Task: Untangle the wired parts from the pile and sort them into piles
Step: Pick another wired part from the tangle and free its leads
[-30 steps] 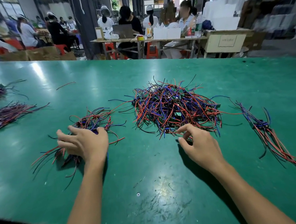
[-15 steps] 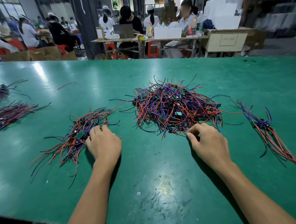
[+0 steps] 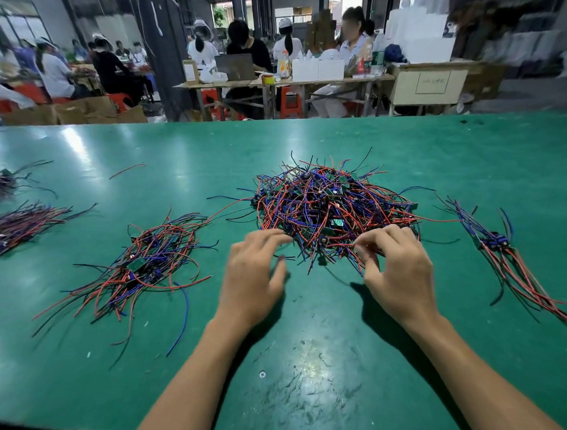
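Head view: the main tangled pile (image 3: 334, 209) of red, blue and black wired parts sits mid-counter, just beyond both hands. The right hand (image 3: 396, 268) is at the pile's near edge, its fingers (image 3: 364, 245) curled and pinching what looks like a red wire from the heap. The left hand (image 3: 254, 275) hovers just left of it with fingers loosely spread and holding nothing, their tips close to the pile's near-left edge.

On the green counter (image 3: 316, 361) 2 sorted groups flank the heap: a loose spread of parts (image 3: 140, 268) to the left, its wires fanned out and partly crossing, and a tidier aligned bundle (image 3: 504, 252) to the right. At the far left edge lie 2 more bundles (image 3: 16, 225), purplish and blurred, and a single stray wire (image 3: 127, 170) lies apart from them.

Judging by bulk, the task is well short of done: the central heap looks bigger than either flanking group, so most parts seem still knotted together. People work at tables in the background.
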Demonstrator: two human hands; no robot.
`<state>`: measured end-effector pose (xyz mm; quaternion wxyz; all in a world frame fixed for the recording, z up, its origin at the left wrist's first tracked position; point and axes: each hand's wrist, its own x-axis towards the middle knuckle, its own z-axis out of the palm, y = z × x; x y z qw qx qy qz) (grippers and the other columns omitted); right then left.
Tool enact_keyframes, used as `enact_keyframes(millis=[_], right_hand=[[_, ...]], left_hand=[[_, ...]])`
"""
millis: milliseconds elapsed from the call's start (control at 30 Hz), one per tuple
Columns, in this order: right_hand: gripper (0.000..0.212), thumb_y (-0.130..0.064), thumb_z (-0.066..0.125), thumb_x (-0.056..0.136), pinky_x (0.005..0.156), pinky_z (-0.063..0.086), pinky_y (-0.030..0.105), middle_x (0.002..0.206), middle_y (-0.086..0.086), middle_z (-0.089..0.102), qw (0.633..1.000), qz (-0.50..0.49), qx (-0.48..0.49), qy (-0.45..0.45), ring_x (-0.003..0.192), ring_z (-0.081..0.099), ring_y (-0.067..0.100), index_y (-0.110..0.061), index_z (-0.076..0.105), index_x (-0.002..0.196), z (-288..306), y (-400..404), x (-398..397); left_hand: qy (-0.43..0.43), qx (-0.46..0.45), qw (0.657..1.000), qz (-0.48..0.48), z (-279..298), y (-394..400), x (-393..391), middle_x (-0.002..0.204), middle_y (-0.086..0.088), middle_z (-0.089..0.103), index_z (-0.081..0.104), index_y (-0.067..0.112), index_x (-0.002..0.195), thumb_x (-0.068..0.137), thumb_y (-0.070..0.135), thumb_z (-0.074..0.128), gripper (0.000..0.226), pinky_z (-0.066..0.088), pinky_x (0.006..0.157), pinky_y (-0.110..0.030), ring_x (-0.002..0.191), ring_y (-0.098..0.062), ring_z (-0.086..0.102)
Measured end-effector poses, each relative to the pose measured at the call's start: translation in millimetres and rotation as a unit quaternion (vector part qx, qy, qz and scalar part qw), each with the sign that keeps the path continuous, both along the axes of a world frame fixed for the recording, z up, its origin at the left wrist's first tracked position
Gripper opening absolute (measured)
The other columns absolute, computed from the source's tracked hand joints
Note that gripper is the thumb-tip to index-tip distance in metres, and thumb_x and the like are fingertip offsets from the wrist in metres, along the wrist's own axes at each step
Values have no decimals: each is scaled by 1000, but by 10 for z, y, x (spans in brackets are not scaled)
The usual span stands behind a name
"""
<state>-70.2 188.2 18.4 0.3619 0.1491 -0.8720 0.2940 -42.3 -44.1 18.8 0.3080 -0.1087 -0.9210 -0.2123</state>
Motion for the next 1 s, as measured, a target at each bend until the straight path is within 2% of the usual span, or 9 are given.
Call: enact_keyframes(millis=[133, 233, 333, 433, 567, 700, 767, 900, 1000], right_hand=[[14, -3, 68, 79, 71, 46, 43, 85, -4, 62, 996, 48, 28, 74, 81, 52, 22, -16, 67, 84, 6, -8, 27], [11, -4, 63, 79, 69, 43, 43, 84, -2, 62, 988, 66, 65, 126, 78, 52, 26, -14, 66, 83, 29, -33, 73], [9, -5, 63, 84, 70, 41, 42, 84, -1, 61, 980, 67, 66, 176, 78, 53, 27, -14, 66, 83, 57, -78, 117], [8, -9, 63, 89, 72, 40, 41, 86, -3, 63, 977, 63, 45, 199, 79, 55, 27, -14, 67, 84, 64, -119, 150], [9, -8, 68, 86, 73, 37, 38, 87, -2, 63, 986, 18, 3, 166, 82, 54, 25, -16, 68, 88, 56, -107, 104], [5, -22, 66, 92, 78, 38, 38, 93, -3, 66, 993, -24, -55, 98, 88, 56, 25, -20, 69, 94, 42, -50, 45], [5, -25, 65, 93, 79, 36, 36, 95, -5, 66, 995, -35, -70, 60, 90, 56, 23, -22, 69, 96, 29, -36, 34], [4, -21, 71, 93, 81, 34, 34, 94, -8, 66, 998, -31, -63, -1, 91, 56, 21, -25, 69, 95, 3, -43, 25], [3, -23, 70, 94, 80, 32, 32, 94, -10, 66, 998, -25, -64, -8, 90, 56, 20, -26, 68, 95, 6, -51, 30]], left_hand=[[-37, -50, 994, -95, -68, 213, -1, 148, 8, 49, 45, 24, 148, 96, 28, 61, 55, 30, 109, -28, 137, -10, 41], [-41, -40, 991, -123, -71, 276, -25, 151, 8, 45, 43, 25, 150, 98, 32, 60, 56, 31, 110, -28, 138, -11, 39], [-31, -28, 991, -130, -92, 291, -49, 149, 9, 48, 54, 26, 140, 98, 32, 62, 44, 33, 107, -30, 136, -11, 42], [-26, 20, 991, -133, -113, 283, -53, 136, 10, 59, 68, 24, 112, 96, 30, 64, 17, 34, 101, -31, 127, -11, 49], [-60, 179, 972, -139, -61, 258, -30, 90, 10, 73, 73, 18, 89, 88, 31, 76, 13, 40, 87, -29, 91, -9, 64], [-52, 329, 932, -144, 0, 270, 27, 78, 13, 74, 77, 33, 82, 75, 24, 87, 16, 43, 75, -13, 72, 2, 63], [-27, 339, 931, -131, -1, 267, 32, 80, 18, 74, 76, 38, 85, 75, 19, 87, 24, 46, 75, -13, 74, 3, 64], [53, 300, 944, -126, 3, 283, 35, 81, 9, 71, 78, 20, 101, 84, 8, 79, 20, 44, 72, -11, 70, -3, 61], [100, 279, 949, -110, -3, 304, 50, 82, 9, 68, 78, 15, 101, 87, 11, 77, 15, 41, 70, -11, 69, -5, 59]])
